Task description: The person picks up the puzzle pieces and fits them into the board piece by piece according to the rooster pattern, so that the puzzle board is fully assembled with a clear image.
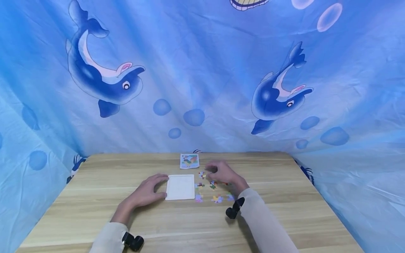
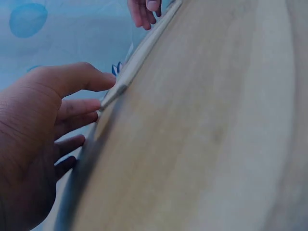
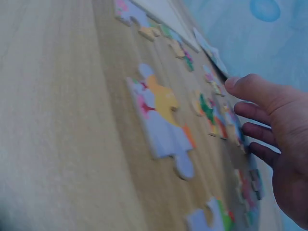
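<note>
Puzzle pieces (image 1: 217, 199) lie well inside the edges of the table (image 1: 177, 225).

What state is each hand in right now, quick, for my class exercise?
Left hand: open, touching the white tray's left edge.
Right hand: open, above the puzzle pieces, holding nothing visible.

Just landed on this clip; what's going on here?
A person's left hand touches the left edge of a white tray, which has no pieces in it. The right hand hangs over loose puzzle pieces to the tray's right, with no piece visible between thumb and fingers. A picture card lies beyond the tray.
</note>
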The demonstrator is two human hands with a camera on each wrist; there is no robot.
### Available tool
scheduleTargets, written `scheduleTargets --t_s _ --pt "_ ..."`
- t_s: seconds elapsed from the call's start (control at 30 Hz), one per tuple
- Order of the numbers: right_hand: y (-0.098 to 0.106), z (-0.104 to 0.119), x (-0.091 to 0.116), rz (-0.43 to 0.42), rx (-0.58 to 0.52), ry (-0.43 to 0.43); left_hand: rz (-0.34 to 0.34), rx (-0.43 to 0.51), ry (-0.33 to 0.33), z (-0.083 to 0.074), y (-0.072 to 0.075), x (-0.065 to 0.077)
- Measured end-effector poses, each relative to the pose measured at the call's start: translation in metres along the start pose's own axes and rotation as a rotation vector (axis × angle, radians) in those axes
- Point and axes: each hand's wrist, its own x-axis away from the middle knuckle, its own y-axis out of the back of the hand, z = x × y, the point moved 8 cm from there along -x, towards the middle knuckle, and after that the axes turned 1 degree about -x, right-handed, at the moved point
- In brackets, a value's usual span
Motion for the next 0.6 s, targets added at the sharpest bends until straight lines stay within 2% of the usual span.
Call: scheduleTargets --t_s 0.1,0.27,0.6 --pt "-0.006 -0.002 -0.002 0.003 -0.023 -0.002 -0.021 -0.018 -0.003 0.004 -0.002 0.001" --pt "-0.012 -0.004 -0.006 0.000 -0.003 0.021 -0.053 -0.026 0.022 0.009 -0.005 0.000" --pt "-0.012 -0.004 -0.008 -0.048 0.014 0.024 -0.073 -0.042 0.031 0.011 -0.007 0.001"
